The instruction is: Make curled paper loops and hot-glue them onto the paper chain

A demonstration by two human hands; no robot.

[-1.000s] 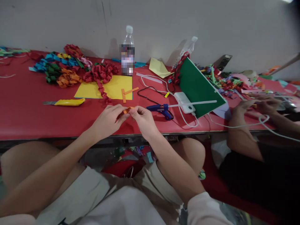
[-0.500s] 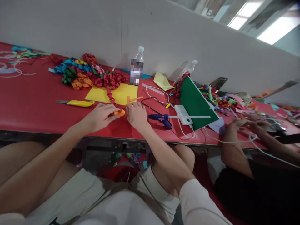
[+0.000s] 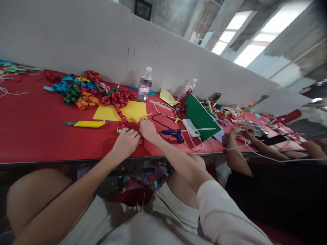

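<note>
Lying left on the red counter (image 3: 46,136), a yellow utility knife (image 3: 89,124), blade out, away from both hands. Behind it, piled paper chains in blue, green and orange (image 3: 87,100); next right, a red paper chain (image 3: 120,99) trailing across a yellow sheet (image 3: 106,114) toward the left hand. Left hand (image 3: 127,141) now palm down, low over the counter, fingers bent; half a second ago it held an orange paper loop up in plain view. Now just an orange sliver (image 3: 141,141) shows by its fingertips, so the loop is probably under there; can't tell if pinched or only covered. A small pale green item (image 3: 124,130), unclear what, now shows just beyond the knuckles; not visible in the earlier frames. Right hand (image 3: 148,131) close beside the left, fingers curled at the near end of loose orange strips (image 3: 149,115) by the yellow sheet's right edge; grip hidden, can't tell. Likely meaning: left minds the worked piece, right is busy at the strips; loop's condition not judgeable while hidden. Further right, unchanged: blue glue gun (image 3: 171,132) lying near the right hand, untouched, green board (image 3: 201,117) propped at a slant, then a co-worker's hands (image 3: 235,132).
</note>
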